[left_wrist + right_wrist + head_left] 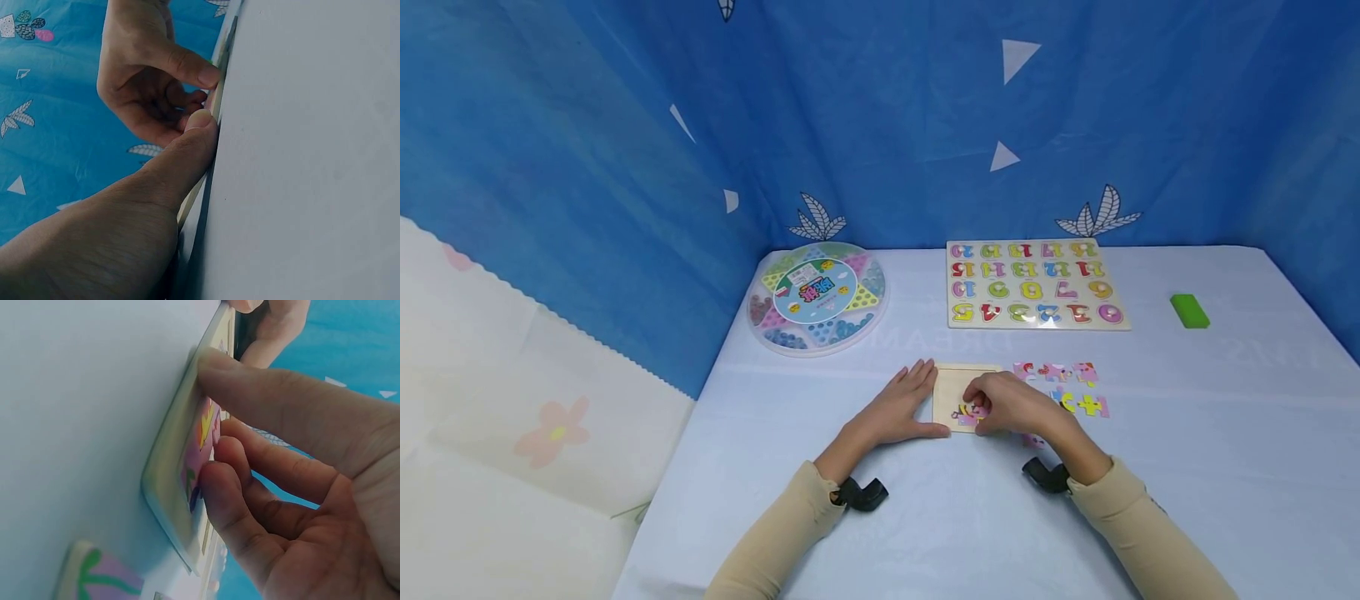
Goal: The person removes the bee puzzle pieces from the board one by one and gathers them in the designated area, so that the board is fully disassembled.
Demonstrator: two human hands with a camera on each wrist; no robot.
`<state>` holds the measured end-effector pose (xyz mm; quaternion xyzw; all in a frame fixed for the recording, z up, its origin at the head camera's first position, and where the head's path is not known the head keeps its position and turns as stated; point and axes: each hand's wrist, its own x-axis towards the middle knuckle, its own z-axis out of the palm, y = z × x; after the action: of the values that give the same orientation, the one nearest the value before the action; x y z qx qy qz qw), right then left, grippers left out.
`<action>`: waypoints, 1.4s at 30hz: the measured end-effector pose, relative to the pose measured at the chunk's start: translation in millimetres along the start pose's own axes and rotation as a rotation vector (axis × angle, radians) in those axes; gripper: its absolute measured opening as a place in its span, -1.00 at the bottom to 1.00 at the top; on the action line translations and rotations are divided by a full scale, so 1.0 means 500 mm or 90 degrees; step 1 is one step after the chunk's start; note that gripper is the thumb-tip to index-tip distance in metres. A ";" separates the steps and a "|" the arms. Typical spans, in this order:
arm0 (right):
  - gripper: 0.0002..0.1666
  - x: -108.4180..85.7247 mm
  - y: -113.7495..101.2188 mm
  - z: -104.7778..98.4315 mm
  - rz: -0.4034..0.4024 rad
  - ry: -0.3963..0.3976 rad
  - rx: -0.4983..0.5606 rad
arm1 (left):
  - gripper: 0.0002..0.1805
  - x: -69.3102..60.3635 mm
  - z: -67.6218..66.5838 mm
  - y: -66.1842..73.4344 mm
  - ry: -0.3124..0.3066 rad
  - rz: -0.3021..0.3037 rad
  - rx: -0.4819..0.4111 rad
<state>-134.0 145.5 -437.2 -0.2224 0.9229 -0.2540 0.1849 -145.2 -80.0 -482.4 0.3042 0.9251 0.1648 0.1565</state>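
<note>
A small square wooden puzzle tray (951,383) lies on the table with pink and yellow puzzle pieces (967,415) along its near side. My left hand (902,408) rests flat at the tray's left edge, fingers extended and thumb at the near left corner. My right hand (1018,404) reaches over the tray's right side, fingers curled round a pink puzzle piece (197,453) at the near right. In the right wrist view the thumb lies by the tray's rim (165,450) and the fingertips touch the piece. The hand partly hides the piece.
Loose puzzle pieces (1086,372) lie right of the tray, some partly behind my right hand. Farther back are a round board game (816,292), a wooden number board (1037,285) and a green block (1190,311). A blue curtain (887,125) hangs behind the table.
</note>
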 end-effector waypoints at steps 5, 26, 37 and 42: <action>-0.63 -0.005 -0.005 0.002 -0.005 0.013 -0.024 | 0.15 0.000 0.001 0.000 0.003 0.001 0.007; -0.63 -0.005 -0.009 -0.001 -0.028 0.027 -0.049 | 0.16 0.000 -0.007 0.001 0.001 0.002 0.001; -0.66 -0.004 -0.009 0.000 -0.018 0.021 -0.047 | 0.16 -0.002 -0.005 0.002 0.002 0.002 0.001; -0.66 -0.004 -0.006 0.003 -0.020 0.022 -0.043 | 0.15 -0.003 -0.003 0.001 -0.001 0.001 -0.002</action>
<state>-131.0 143.6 -436.3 -0.2384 0.9306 -0.2292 0.1571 -144.4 -80.7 -480.4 0.3046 0.9246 0.1661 0.1573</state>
